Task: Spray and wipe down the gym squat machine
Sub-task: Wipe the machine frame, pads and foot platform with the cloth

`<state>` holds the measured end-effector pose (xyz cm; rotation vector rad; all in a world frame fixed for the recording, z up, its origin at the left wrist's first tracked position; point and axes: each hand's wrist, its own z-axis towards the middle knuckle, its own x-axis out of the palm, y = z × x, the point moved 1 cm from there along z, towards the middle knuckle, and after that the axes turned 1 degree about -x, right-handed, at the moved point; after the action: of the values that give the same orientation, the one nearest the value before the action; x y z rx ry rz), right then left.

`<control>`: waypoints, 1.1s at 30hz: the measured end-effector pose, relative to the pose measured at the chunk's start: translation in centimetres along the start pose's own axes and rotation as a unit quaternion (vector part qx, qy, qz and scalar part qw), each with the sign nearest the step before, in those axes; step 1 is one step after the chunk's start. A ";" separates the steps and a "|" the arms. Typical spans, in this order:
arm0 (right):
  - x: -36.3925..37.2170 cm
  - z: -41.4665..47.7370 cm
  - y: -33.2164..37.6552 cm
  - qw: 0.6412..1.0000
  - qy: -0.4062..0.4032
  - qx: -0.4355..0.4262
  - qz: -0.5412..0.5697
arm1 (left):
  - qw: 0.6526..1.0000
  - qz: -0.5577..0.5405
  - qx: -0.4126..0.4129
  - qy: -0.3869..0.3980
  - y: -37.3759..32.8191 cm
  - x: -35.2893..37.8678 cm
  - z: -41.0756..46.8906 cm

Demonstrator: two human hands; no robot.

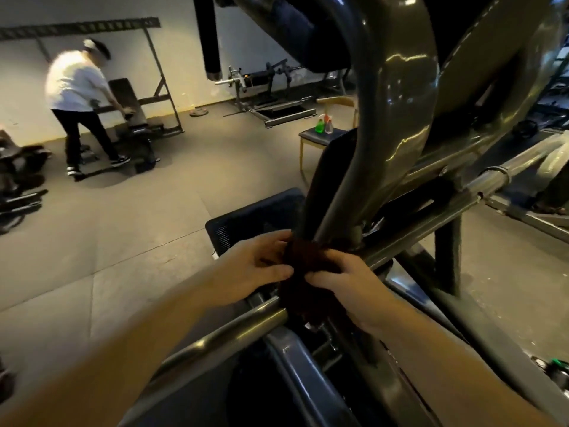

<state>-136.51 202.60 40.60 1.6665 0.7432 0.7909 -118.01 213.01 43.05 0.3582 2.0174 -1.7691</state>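
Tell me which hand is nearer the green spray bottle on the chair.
Right. The right hand grips the dark cloth on the machine's frame, almost directly below the green spray bottle; the left hand holds the cloth's other side, farther left.

Gym rm, dim warm light. Pale wall [191,57] w/ dark slotted rail [80,26] up top. Grey matted floor [129,217] w/ seams. Person in white tee [74,84] bent over bench [129,100] at left. Black punching bag [207,35] hangs centre. Wooden chair [320,137] holds two spray bottles [324,124].
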 end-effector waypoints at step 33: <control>3.2 0.0 -5.1 0.974 0.038 0.057 0.214 | 0.983 -0.005 -0.102 -0.153 -1.2 4.2 -6.1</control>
<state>-135.04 206.28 36.03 1.9419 0.4910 1.1365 -123.10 218.45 42.62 0.0090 1.9546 -1.4985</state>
